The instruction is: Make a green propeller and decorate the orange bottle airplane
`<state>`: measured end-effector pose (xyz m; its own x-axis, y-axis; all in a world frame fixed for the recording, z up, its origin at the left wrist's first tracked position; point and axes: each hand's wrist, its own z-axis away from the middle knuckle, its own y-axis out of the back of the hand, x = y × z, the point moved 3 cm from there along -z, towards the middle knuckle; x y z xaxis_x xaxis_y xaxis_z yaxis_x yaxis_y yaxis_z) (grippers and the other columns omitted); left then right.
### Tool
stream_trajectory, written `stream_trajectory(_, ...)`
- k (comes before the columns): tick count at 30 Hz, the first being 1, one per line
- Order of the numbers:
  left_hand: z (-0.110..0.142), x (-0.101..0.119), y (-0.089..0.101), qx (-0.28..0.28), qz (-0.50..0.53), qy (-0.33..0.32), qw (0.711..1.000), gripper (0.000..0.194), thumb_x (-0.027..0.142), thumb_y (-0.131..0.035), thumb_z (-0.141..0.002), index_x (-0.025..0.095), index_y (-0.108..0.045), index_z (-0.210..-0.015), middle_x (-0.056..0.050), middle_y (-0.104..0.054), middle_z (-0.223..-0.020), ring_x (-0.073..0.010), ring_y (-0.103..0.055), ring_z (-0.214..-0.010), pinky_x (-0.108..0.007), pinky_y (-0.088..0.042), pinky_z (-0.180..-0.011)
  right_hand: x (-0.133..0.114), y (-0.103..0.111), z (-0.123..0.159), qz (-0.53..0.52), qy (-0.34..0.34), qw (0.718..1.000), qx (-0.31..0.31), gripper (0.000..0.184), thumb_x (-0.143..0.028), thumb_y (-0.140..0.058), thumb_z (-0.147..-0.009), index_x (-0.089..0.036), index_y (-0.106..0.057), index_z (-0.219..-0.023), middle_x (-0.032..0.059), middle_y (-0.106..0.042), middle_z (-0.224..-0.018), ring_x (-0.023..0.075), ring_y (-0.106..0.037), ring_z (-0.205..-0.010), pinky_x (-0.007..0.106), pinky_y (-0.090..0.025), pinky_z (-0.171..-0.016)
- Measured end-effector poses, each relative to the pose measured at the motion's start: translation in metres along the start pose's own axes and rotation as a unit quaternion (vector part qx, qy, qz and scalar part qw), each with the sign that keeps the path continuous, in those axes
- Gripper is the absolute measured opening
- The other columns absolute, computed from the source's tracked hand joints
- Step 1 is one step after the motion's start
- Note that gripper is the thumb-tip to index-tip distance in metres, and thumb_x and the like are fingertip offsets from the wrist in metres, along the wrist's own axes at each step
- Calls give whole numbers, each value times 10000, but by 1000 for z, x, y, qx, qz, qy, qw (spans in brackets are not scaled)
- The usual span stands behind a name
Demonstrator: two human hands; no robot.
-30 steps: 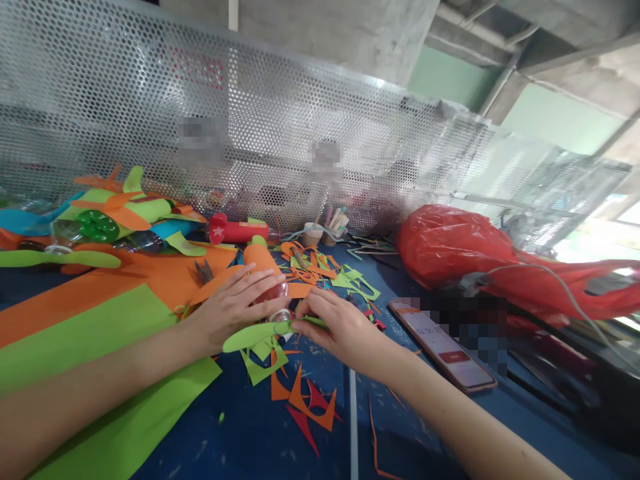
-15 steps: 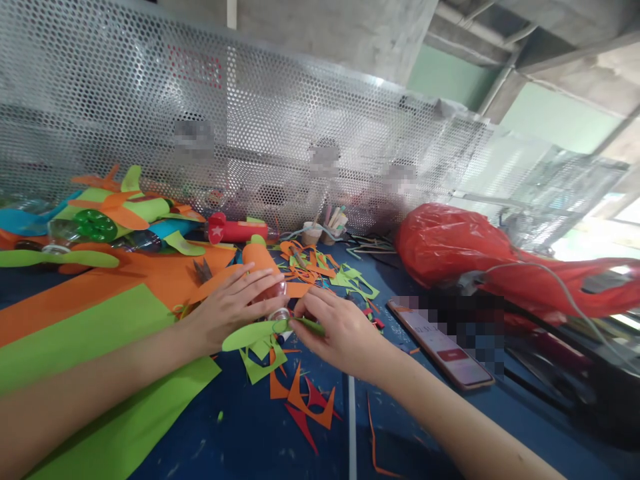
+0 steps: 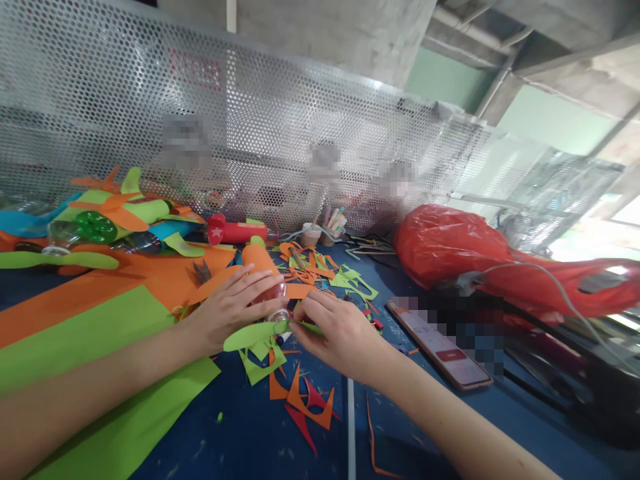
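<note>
While the thumb and fingertips of the right hand (image 3: 340,333) are pinched together on the green propeller (image 3: 247,335), close to its middle, the fingers of the left hand (image 3: 225,310) lie slightly apart across the orange-wrapped bottle (image 3: 257,257); whether they clamp it or merely rest on it, I cannot tell. The bottle lies on its side on the blue table (image 3: 200,437), its clear neck pointing toward the person, and the propeller sits at the mouth, one blade reaching out leftward and the other partly hidden by the right hand. Below the propeller lie cut-out green scraps (image 3: 260,370), with orange scraps (image 3: 300,400) and a pointed red scrap (image 3: 301,427) nearer the person. Beyond the hands, more strips and offcuts (image 3: 310,262) are heaped. A large green sheet (image 3: 125,407) passes beneath the left forearm, beside an orange sheet (image 3: 125,273). To the right of the right hand a phone (image 3: 450,367) lies face up, and a bulging red bag (image 3: 450,243) sits past it. Farther left stand out a red bottle (image 3: 243,232) with a star and a pile of wrapped bottles (image 3: 97,228). Cups (image 3: 311,233) stand near the metal mesh (image 3: 280,113) at the back.
</note>
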<state>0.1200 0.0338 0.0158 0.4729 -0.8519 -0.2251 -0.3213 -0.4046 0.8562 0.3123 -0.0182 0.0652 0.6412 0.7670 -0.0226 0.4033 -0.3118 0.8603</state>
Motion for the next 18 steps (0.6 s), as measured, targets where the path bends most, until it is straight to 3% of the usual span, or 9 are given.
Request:
stream_trajectory(3,0,0,1,1,7,-3,1000,756,151,-575,-757,267,-305,-1453,-98,-321,-1538,-259,-250,-1416,-504,-129,-1158,0,0,0,5,-2,1000,-4,116,-212,-520,-916,-168,-544,-811,20,-578,-769,132,-539,-677,238,-406,-586)
stream_trajectory(8,0,1,1,13,9,-6,1000,668,219,-561,-819,273,-325,-1442,-102,-350,-1523,-261,-265,-1408,-512,-142,-1154,-1,-4,2,11,-30,999,19,308,-466,-580,-891,-165,-545,-835,48,-623,-827,163,-577,-730,269,-435,-624)
stream_trajectory(14,-1,2,-4,52,-12,0,999,609,155,-517,-858,287,-350,-1429,-97,-394,-1494,-254,-298,-1391,-494,-182,-1143,5,-10,1,4,-71,997,31,278,-432,-601,-891,-181,-526,-799,21,-616,-801,145,-566,-701,251,-421,-619)
stream_trajectory(18,0,2,-4,48,-9,-10,999,706,96,-545,-798,282,-317,-1440,-106,-403,-1481,-257,-297,-1388,-503,-173,-1141,7,-10,1,-21,-74,997,32,276,-435,-572,-909,-184,-528,-804,17,-616,-794,141,-573,-710,242,-423,-625)
